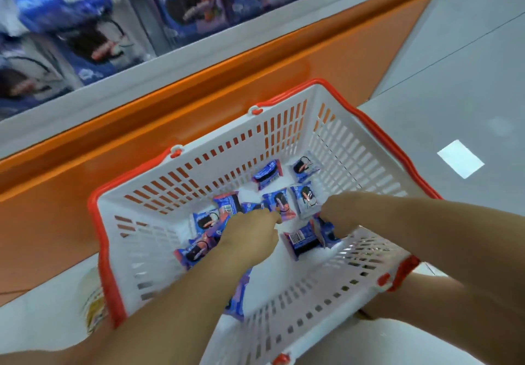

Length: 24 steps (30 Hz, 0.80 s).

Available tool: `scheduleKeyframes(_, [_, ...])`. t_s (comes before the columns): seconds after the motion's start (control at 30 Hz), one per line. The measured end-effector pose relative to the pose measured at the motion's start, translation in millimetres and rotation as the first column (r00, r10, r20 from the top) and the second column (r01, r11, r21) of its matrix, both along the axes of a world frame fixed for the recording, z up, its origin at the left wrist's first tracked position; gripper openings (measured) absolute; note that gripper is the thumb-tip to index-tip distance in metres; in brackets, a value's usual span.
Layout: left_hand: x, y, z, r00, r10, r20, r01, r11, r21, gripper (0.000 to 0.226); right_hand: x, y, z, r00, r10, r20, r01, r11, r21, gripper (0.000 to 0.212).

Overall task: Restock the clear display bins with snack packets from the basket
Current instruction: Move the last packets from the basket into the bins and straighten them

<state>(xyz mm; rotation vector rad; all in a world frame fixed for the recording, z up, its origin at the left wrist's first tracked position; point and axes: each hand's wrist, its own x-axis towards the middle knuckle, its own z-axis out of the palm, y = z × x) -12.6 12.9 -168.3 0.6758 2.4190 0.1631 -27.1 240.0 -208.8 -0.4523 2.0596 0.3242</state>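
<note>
blue foil snack packets [268, 176] loose in white slotted red-rimmed plastic basket [284, 137] | left hand [251, 234]: fingers curled, grip unclear | right hand [341, 214]: fingers gripping dark-blue packet [326, 234] | clear display bins [133, 32] ahead, up-left, nearer left hand

Both forearms reach into basket [326, 143] from its near side. Left hand [250, 231] mid-basket, knuckles up, fingers curled, grip hidden. Right hand [338, 215] nearer right wall, fingers curled round packet [326, 232].

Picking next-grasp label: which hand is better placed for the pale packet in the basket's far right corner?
Right, probably: right hand sits nearer the pale packet; left hand is farther, across other packets.
</note>
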Motion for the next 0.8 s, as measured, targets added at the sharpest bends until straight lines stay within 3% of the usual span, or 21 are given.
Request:
scheduleKeyframes(0.1, [-3.6, -1.7, 19.9, 0.992, 0.029, -0.124, -0.024, 0.999, 0.043, 0.038, -21.6, -12.8, 34.2, 0.987, -0.16, 0.021, 0.161, 0.97, -0.181, 0.05])
scheduleKeyframes(0.27, [-4.9, -9.8, 77.2, 0.951, 0.242, -0.194, -0.203, 0.959, 0.199, 0.056, -38.5, -37.4, 127.0, 0.937, -0.341, 0.075, 0.343, 0.857, -0.384, 0.039])
scheduleKeyframes(0.33, [-5.1, -15.8, 104.1, 0.929, 0.308, -0.205, -0.245, 0.928, 0.281, 0.057, -39.7, -45.6, 163.4, 0.933, -0.356, 0.043, 0.338, 0.833, -0.439, 0.037])
scheduleKeyframes(0.43, [-1.2, -28.5, 144.2, 0.925, 0.272, -0.266, -0.172, 0.923, 0.343, 0.072, -39.2, -55.0, 213.1, 0.909, -0.415, -0.043, 0.321, 0.761, -0.563, 0.046])
scheduleKeyframes(0.57, [6.3, -46.5, 194.4, 0.876, 0.146, -0.459, -0.026, 0.966, 0.257, 0.082, -36.9, -71.2, 271.6, 0.883, -0.456, -0.111, 0.25, 0.657, -0.711, 0.041])
scheduleKeyframes(0.7, [2.8, -65.8, 237.9, 0.742, 0.141, -0.655, 0.024, 0.971, 0.236, 0.072, -33.4, -96.1, 313.6, 0.858, -0.512, -0.042, 0.211, 0.426, -0.88, 0.04])
scheduleKeyframes(0.8, [-5.8, -85.6, 267.8, 0.665, 0.262, -0.7, -0.021, 0.943, 0.333, 0.067, -36.6, -120.0, 335.0, 0.797, -0.599, -0.079, 0.099, 0.26, -0.961, 0.022])
